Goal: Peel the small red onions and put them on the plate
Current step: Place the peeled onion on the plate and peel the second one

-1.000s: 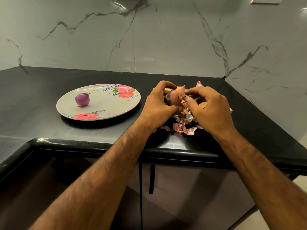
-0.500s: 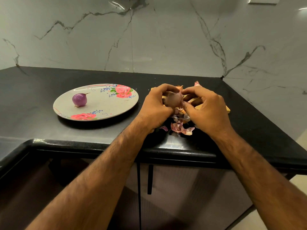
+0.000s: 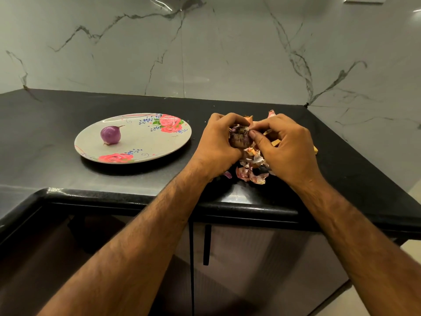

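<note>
A small red onion [image 3: 239, 136] with its skin partly on is held above the black counter, between both hands. My left hand [image 3: 216, 144] grips it from the left, fingers curled over its top. My right hand [image 3: 284, 147] pinches its skin with thumb and fingertips from the right. One peeled purple onion [image 3: 110, 135] lies on the left part of the flowered plate [image 3: 145, 142], which sits on the counter to the left of my hands. Anything behind my hands is mostly hidden.
A heap of pink and white onion peels [image 3: 252, 169] lies on the counter under my hands. An orange-tan thing [image 3: 315, 149] pokes out past my right hand. The counter's front edge [image 3: 227, 201] runs just below the peels; marble walls close the back and right.
The onion has turned between my fingers, showing its darker purple end. My right thumb has shifted onto it. The plate and peeled onion have not moved.
</note>
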